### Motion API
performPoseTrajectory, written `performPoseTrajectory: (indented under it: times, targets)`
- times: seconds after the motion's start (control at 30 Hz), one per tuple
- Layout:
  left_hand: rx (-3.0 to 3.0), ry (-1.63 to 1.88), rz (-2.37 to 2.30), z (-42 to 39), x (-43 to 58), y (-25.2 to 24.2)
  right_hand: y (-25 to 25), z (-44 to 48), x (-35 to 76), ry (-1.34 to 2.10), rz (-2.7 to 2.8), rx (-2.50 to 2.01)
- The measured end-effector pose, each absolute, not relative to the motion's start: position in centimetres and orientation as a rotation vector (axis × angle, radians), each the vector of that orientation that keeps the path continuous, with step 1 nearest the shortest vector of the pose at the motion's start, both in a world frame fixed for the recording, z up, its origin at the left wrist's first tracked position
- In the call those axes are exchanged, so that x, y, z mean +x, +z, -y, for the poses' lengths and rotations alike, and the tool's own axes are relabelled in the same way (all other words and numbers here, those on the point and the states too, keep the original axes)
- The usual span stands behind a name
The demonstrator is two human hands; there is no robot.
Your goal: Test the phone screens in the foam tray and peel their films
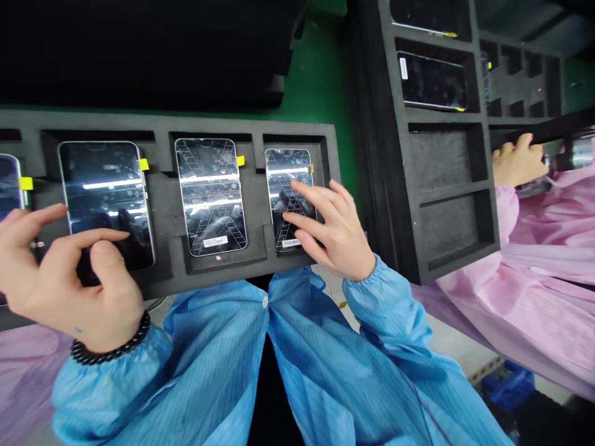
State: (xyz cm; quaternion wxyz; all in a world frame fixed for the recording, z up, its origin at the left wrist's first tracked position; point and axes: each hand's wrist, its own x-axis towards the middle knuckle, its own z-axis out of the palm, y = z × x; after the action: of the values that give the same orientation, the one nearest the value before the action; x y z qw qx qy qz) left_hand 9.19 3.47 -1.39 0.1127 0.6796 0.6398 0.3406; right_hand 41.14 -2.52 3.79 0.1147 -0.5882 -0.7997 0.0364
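Observation:
A long black foam tray [162, 127] lies in front of me with phones in its slots. My right hand [332, 226] rests with spread fingers on the rightmost phone [288, 170], touching its glass. My left hand [65, 275] hovers over the lower corner of a larger dark phone [106, 192], thumb and fingers apart, nothing held. Between them a middle phone [211, 195] lies untouched in its slot. Both my sleeves are blue, and a dark bead bracelet [109, 350] circles my left wrist.
A second black foam tray [446, 204] stands at the right, with phones [432, 80] in its upper slots and vacant lower slots. A co-worker in a pink coat has a hand [518, 161] at the far right. Green surface [320, 80] shows behind.

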Motion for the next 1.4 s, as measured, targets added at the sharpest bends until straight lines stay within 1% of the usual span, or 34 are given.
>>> performPoseTrajectory:
  times: [0.1, 0.23, 0.4, 0.6, 0.83, 1.03, 1.4]
  targets:
    - [2.13, 1.208, -1.88, -3.7, 9.9, -0.7, 3.7, 0.4, 40.9, 0.052, 2.284, -1.914]
    - [2.122, 1.302, -1.825, -3.7, 10.2, -0.6, 4.0, -1.3, 41.3, -0.024, 2.207, -1.987]
    - [2.165, 1.339, -1.756, -3.6, 9.9, -1.0, 3.6, -1.9, 42.8, -0.103, 2.055, -2.089]
    - [2.163, 1.353, -1.73, -3.6, 9.9, -0.9, 2.9, -2.4, 43.3, -0.062, 2.075, -2.185]
    - [2.073, 1.347, -1.71, -3.3, 10.4, -0.4, 3.0, -1.0, 42.6, -0.06, 2.132, -2.105]
    - [2.07, 1.337, -1.715, -3.3, 10.4, -0.4, 3.2, 1.6, 41.8, -0.025, 2.218, -1.942]
    - [2.066, 1.267, -1.74, -3.2, 10.3, -0.1, 4.1, 5.3, 39.5, 0.164, 2.325, -1.71]
